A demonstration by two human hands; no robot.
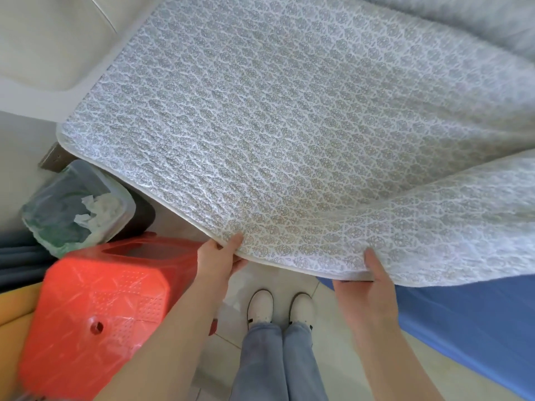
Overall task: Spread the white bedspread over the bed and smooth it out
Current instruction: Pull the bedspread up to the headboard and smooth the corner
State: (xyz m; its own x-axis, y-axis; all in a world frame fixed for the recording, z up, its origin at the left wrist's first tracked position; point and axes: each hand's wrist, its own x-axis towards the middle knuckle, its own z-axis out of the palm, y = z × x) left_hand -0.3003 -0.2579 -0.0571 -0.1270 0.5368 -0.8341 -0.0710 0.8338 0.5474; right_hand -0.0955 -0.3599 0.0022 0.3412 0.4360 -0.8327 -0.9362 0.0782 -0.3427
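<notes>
Quilted white fabric with a grey floral print, the bedspread, hangs lifted above the blue bed, its bound near edge held at two points. The left hand is clamped on that edge, thumb on top and fingers beneath. The right hand pinches the same edge nearer the bed, thumb pressing the top. Left of the bedspread stand a red plastic stool and a lined waste bin.

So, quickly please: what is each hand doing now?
Left hand: closed on the near edge of the bedspread.
Right hand: closed on the same edge, thumb on top.
</notes>
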